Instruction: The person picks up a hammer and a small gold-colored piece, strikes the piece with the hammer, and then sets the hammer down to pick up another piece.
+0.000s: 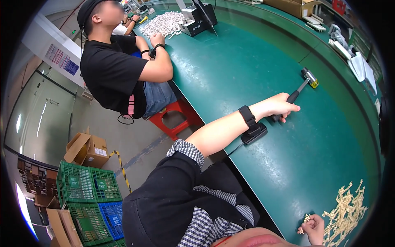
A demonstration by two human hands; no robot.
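My left hand [282,106] is stretched out over the green table [255,78], its fingers wrapped round the black handle of a hammer [304,84]. The hammer lies slanted, its head, metal with a yellow face and a dark face, pointing to the far right. A black strap with a small box [254,132] is on my left wrist. At the lower right, my right hand [314,228] is closed on a small cream-coloured notched piece [304,222]; whether it is one piece or more I cannot tell. Beside that hand spreads a pile of similar cream pieces [345,212].
At the far left of the table a person [111,70] sits on a red stool [177,119], arms folded. Beyond are a heap of white pieces [162,24] and a black-and-grey device [197,20]. Green crates [76,181] and a cardboard box [88,150] stand on the floor.
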